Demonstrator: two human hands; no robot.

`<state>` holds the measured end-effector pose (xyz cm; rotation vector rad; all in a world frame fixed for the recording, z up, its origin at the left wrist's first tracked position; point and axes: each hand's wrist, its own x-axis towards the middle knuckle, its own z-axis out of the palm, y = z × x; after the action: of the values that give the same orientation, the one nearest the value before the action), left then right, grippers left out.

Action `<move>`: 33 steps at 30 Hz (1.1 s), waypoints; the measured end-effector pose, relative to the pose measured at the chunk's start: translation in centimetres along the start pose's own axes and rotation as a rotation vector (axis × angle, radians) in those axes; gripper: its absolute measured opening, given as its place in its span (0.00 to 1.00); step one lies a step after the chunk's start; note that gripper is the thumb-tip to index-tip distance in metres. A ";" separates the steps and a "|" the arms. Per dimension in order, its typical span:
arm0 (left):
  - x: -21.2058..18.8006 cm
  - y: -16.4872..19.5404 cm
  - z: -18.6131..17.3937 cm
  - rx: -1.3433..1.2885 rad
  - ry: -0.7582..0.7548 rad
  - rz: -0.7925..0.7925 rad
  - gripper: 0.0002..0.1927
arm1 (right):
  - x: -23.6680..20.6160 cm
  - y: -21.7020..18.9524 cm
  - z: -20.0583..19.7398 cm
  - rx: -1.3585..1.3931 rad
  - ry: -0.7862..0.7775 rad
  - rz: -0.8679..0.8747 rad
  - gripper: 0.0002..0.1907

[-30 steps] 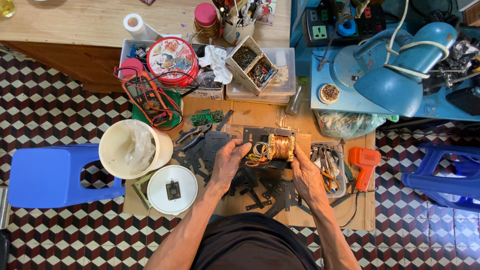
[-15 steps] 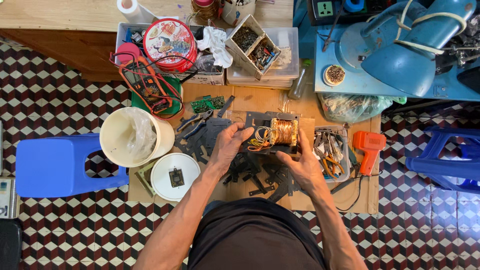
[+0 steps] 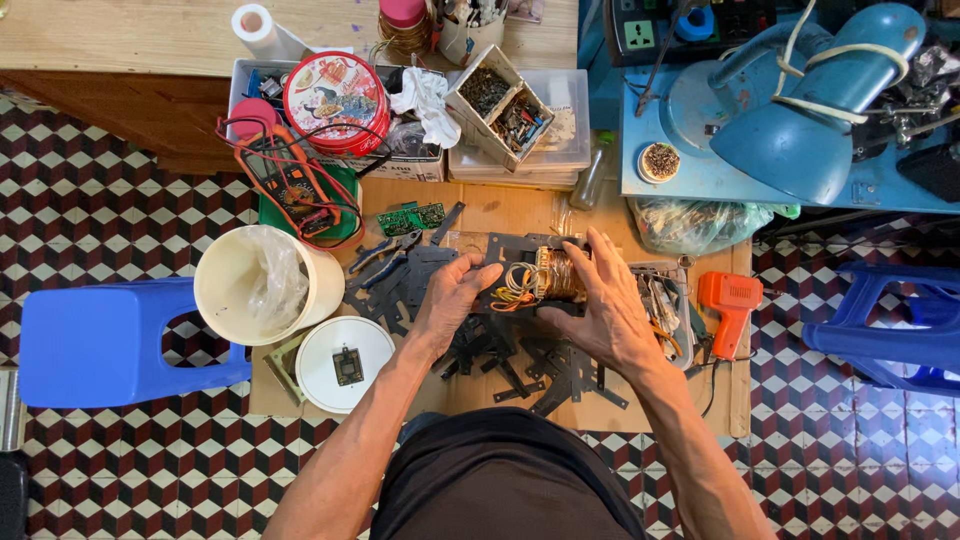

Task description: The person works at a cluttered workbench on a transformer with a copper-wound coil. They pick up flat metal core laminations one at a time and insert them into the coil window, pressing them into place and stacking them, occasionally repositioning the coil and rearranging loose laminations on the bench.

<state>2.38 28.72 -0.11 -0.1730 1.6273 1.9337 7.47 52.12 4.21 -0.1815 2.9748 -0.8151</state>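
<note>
A transformer (image 3: 540,275) with a copper-coloured coil, coloured wires and dark metal plates sits between my hands on a brown board (image 3: 500,205). My left hand (image 3: 450,300) grips its left side, thumb on top. My right hand (image 3: 600,310) holds its right side, fingers reaching over the far edge. Several loose dark metal plates (image 3: 520,365) lie scattered beneath and around it.
A white bucket (image 3: 265,285) and white lid (image 3: 345,350) lie left, pliers (image 3: 385,252) and a green circuit board (image 3: 410,217) beyond. An orange multimeter (image 3: 290,185), round tin (image 3: 335,88), parts boxes (image 3: 505,105), orange tool (image 3: 730,300), blue lamp (image 3: 810,110) and blue stools (image 3: 105,340) surround.
The view shifted slightly; both hands stay on the transformer, my right fingers reaching further over its far side.
</note>
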 end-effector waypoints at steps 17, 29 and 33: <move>0.8 -0.5 0.3 0.002 0.051 0.051 0.19 | 3.0 0.5 -0.7 -0.060 -0.171 -0.021 0.47; 2.1 -1.2 -1.1 0.241 0.138 0.138 0.18 | 4.2 -0.7 -0.1 -0.093 -0.147 -0.048 0.46; 2.7 -1.6 -1.3 0.119 0.132 0.207 0.14 | 4.9 -1.3 0.2 -0.118 -0.156 -0.070 0.46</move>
<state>0.71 28.60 -3.03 -0.0880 1.9075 2.0057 2.75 50.30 4.55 -0.3394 2.8841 -0.6010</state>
